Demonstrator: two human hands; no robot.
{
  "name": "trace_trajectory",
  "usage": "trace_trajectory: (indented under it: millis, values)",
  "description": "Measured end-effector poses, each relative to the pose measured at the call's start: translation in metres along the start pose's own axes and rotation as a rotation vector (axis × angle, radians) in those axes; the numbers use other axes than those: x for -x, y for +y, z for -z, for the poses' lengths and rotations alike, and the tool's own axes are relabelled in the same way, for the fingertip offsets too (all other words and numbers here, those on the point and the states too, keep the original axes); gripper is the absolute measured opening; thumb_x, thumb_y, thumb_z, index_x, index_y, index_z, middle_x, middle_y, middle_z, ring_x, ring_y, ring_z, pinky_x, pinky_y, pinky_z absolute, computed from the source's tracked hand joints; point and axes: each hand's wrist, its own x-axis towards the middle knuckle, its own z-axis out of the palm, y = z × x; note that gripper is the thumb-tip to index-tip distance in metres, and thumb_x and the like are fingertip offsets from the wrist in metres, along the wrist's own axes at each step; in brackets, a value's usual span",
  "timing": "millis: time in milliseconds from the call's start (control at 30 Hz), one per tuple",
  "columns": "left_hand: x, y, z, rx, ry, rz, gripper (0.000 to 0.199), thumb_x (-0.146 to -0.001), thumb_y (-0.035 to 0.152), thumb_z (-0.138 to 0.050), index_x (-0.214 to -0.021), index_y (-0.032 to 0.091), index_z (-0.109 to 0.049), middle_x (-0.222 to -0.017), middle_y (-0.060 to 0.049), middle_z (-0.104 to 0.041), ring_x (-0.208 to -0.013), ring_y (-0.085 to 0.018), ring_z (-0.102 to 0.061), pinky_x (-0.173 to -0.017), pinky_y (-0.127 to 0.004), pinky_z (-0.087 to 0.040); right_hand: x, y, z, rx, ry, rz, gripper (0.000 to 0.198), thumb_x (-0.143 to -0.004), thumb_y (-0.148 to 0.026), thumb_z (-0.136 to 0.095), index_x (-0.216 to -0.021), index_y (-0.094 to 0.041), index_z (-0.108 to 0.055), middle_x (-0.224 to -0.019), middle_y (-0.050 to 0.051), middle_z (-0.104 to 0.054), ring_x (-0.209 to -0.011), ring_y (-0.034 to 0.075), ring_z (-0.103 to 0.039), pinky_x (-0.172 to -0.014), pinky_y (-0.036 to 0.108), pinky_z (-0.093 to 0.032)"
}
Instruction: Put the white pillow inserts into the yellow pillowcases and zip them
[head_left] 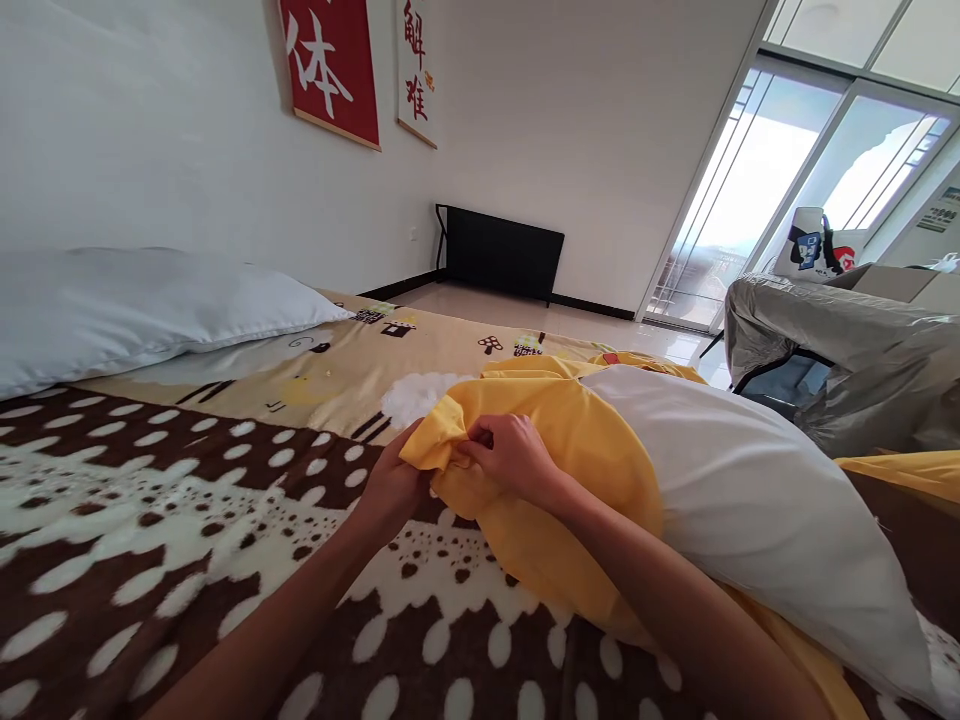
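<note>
Head view: left hand (395,487) and right hand (510,455) both pinched on the bunched end of the yellow pillowcase (570,440) on the spotted blanket (150,520), white pillow (750,500) only partly inside it, most of it bare, so roughly early-to-mid, I'd judge.

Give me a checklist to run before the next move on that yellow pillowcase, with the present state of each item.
1. Left hand grips the corner of the yellow pillowcase: ok.
2. Right hand pinches the bunched yellow edge: ok.
3. White pillow fully covered: not ok, much of it lies bare.
4. Pillow corner seated in the case corner: cannot tell, fabric hides it.
5. Brown spotted blanket under the hands lies flat: ok.
6. Second pillow lies apart at the head of the bed: ok.
</note>
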Motion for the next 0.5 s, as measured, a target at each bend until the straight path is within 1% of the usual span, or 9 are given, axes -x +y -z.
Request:
trace_trajectory:
  millis: [100,200,267,367,433,500]
  values:
    - [0.002,0.002,-0.002,-0.023,-0.004,0.005,0.039,-0.052,0.016,-0.076,-0.090,0.015,-0.065,-0.082,-0.004,-0.068,-0.071,-0.016,-0.060,-0.058,-0.021,-0.047,0.001,0.002,0.002,0.031,-0.027,0.020,0.013,-0.076,-0.024,-0.064,-0.065,-0.018,-0.062,-0.062,-0.002,-0.060,-0.056,0.009,-0.046,-0.057,0.022,-0.032]
    - [0.004,0.001,-0.003,-0.036,-0.001,0.015,0.046,-0.055,0.024,-0.077,-0.098,0.015,-0.065,-0.084,-0.006,-0.068,-0.074,-0.019,-0.061,-0.061,-0.024,-0.048,-0.001,0.003,0.003,0.002,-0.029,0.024,0.010,-0.075,-0.019,-0.063,-0.065,-0.017,-0.062,-0.060,-0.003,-0.058,-0.056,0.009,-0.045,-0.056,0.021,-0.031]
    - [0.004,-0.002,-0.002,-0.100,0.006,0.010,0.047,-0.057,0.027,-0.076,-0.101,0.016,-0.065,-0.077,-0.004,-0.067,-0.067,-0.018,-0.060,-0.056,-0.024,-0.046,-0.002,0.004,0.002,-0.029,-0.025,0.038,0.008,-0.074,-0.016,-0.061,-0.066,-0.017,-0.062,-0.061,-0.003,-0.058,-0.057,0.009,-0.046,-0.056,0.021,-0.032]
    - [0.002,-0.006,0.003,-0.229,-0.011,-0.006,0.045,-0.058,0.023,-0.074,-0.102,0.018,-0.067,-0.063,-0.001,-0.064,-0.052,-0.014,-0.053,-0.048,-0.022,-0.041,-0.003,0.006,0.001,-0.042,-0.020,0.069,0.009,-0.073,-0.014,-0.058,-0.066,-0.017,-0.063,-0.061,-0.003,-0.059,-0.058,0.009,-0.048,-0.057,0.020,-0.033]
    - [0.000,-0.008,0.006,-0.244,-0.045,-0.015,0.044,-0.059,0.021,-0.073,-0.102,0.019,-0.067,-0.062,0.001,-0.063,-0.049,-0.013,-0.051,-0.047,-0.022,-0.040,-0.003,0.007,0.001,-0.032,-0.021,0.051,0.010,-0.073,-0.014,-0.058,-0.066,-0.017,-0.064,-0.061,-0.003,-0.059,-0.058,0.009,-0.049,-0.057,0.020,-0.034]
    - [-0.001,-0.009,0.007,-0.221,-0.072,-0.016,0.043,-0.059,0.020,-0.073,-0.102,0.021,-0.067,-0.066,0.000,-0.065,-0.052,-0.014,-0.053,-0.049,-0.022,-0.042,-0.004,0.008,0.001,-0.013,-0.031,0.010,0.009,-0.070,-0.013,-0.059,-0.065,-0.018,-0.064,-0.061,-0.003,-0.060,-0.058,0.010,-0.049,-0.057,0.020,-0.035]
